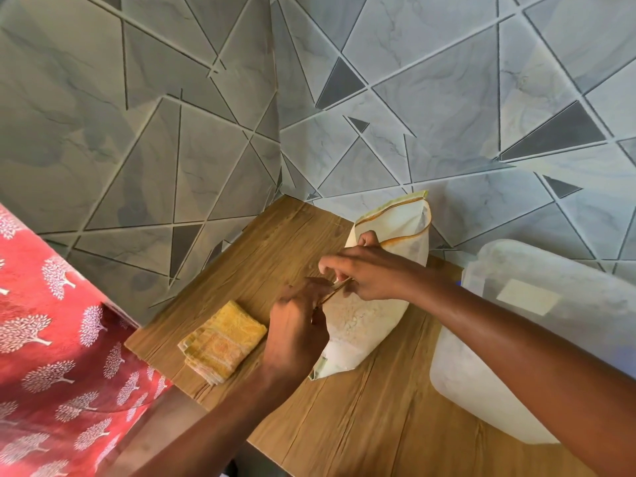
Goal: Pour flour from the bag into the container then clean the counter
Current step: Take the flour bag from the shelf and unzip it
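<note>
Left hand (296, 325): fingers curled, pinching the near lip of the bag's mouth along its orange seam.
Right hand (364, 273): fingers pinching the far lip of the same mouth, thumb side tucked against the bag.
Reason for the grip: both hands clamped on opposite lips, likely to spread or steady the opening ahead of pouring.
Bag (371, 318): lying slanted on the surface directly beneath the hands, pale and translucent, orange-edged rim, flour visible through the side as a lumpy cream mass.
Container (481, 373): just right of the right hand, frosted plastic, lid raised behind it and bearing a pale label; contents hard to judge.
Cloth (223, 339): folded, yellow, just left of the left hand, presumably kept close for wiping.
Surface (361, 407): wood-grain, carrying all three.
</note>
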